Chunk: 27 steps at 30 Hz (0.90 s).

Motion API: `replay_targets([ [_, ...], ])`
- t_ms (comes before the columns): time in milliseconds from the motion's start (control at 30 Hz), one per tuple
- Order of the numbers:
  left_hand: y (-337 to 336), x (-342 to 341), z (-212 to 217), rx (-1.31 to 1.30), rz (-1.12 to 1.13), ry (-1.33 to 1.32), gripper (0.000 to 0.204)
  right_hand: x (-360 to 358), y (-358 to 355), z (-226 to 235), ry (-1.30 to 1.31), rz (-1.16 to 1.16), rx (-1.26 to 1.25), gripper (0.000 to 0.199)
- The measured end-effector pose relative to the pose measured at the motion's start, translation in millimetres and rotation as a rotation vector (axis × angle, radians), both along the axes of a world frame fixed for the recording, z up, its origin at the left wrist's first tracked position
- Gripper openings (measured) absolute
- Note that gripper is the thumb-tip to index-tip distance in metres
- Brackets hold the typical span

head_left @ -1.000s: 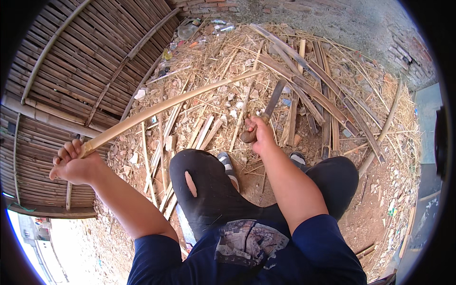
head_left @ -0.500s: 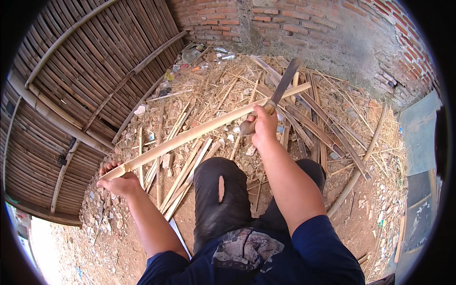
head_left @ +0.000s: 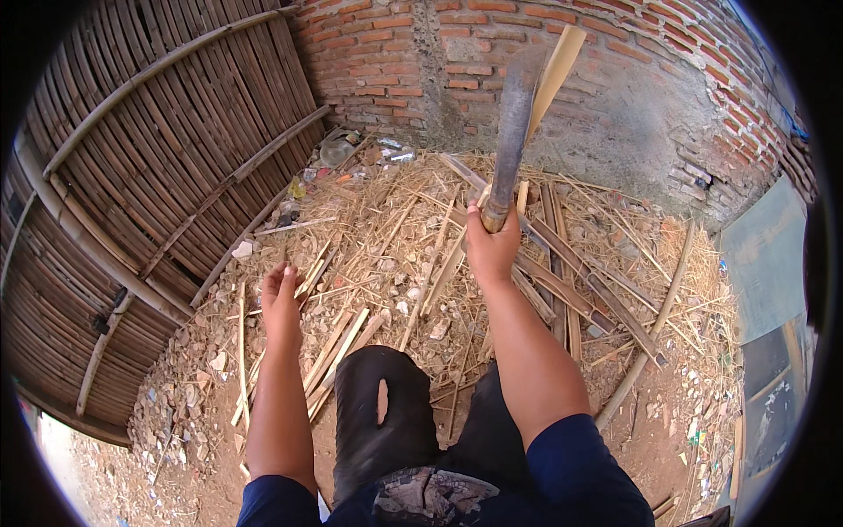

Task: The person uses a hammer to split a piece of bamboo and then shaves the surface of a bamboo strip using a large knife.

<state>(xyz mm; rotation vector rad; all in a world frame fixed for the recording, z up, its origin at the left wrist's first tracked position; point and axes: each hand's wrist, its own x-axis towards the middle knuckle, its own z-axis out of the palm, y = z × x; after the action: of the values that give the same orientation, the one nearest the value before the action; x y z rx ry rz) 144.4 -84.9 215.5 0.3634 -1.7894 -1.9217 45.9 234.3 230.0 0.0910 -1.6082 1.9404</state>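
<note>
Woven bamboo fence (head_left: 149, 176) on left, brick wall (head_left: 615, 97) far side w/ grey mortar patch. Plastic bottles (head_left: 351, 149) at far corner. Grey sheet (head_left: 764, 255) right.

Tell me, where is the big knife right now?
In the head view, the big knife is upright in the right hand, raised before the brick wall, with a bamboo strip beside its blade.

Long dark machete (head_left: 511, 123) raised upright, bamboo strip (head_left: 555, 66) against blade.
</note>
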Motion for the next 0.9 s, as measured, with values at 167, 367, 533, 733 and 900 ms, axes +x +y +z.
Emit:
replay_targets([
  [167, 82.0, -48.2, 153.2, -0.165, -0.504, 0.298, 0.031, 19.0, 11.7, -17.2, -0.017, 0.135, 0.177, 0.017],
  [367, 145.3, -55.7, 258.5, -0.603, -0.66, 0.377, 0.053, 39.8, 36.7, -32.7, -0.065, 0.285, 0.309, 0.016],
  [533, 179.6, -53.2, 269.7, -0.826, -0.675, 0.253, 0.059, 49.6, 50.3, -49.0, -0.001, 0.314, 0.35, 0.017],
  [733, 193.9, -33.1, 270.4, -0.862, -0.699, 0.24, 0.055, 64.7, 73.8, -34.5, -0.102, 0.307, 0.501, 0.026],
  [900, 201.8, -26.5, 274.6, -1.025, -0.6, 0.227, 0.048, 70.8, 86.1, -28.3, 0.036, 0.278, 0.542, 0.029],
])
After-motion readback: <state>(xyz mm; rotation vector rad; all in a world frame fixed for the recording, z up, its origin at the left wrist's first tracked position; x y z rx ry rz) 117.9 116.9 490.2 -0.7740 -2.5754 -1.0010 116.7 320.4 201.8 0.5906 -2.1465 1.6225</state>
